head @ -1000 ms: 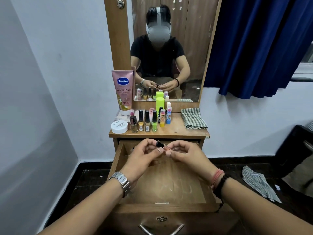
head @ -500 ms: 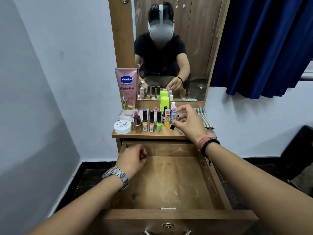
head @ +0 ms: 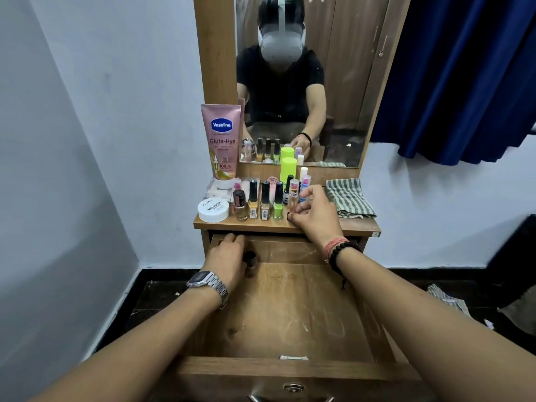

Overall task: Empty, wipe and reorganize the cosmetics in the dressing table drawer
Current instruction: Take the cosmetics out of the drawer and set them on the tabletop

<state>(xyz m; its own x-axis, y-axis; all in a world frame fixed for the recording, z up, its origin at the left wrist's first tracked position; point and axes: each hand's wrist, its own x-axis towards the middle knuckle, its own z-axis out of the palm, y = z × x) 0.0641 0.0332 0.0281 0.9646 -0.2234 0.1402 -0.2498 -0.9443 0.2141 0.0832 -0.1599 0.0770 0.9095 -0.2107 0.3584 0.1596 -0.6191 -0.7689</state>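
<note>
Now that the right hand (head: 314,211) has carried its small item up to the table (head: 359,224), fingers pinched on it, the left hand (head: 229,256) closes on a dark bottle (head: 250,258) at the drawer's (head: 290,309) eleven o'clock; emptying nearly done.

Pink lotion tube (head: 222,143), neon-green bottle (head: 288,169), white jar (head: 213,210) — grey-striped cloth (head: 348,198), navy curtain (head: 464,76).

Scuffed matt wood drawer (head: 290,314); striped woven cloth (head: 348,198); glossy plastic tube (head: 222,140); metal watch (head: 207,284)
</note>
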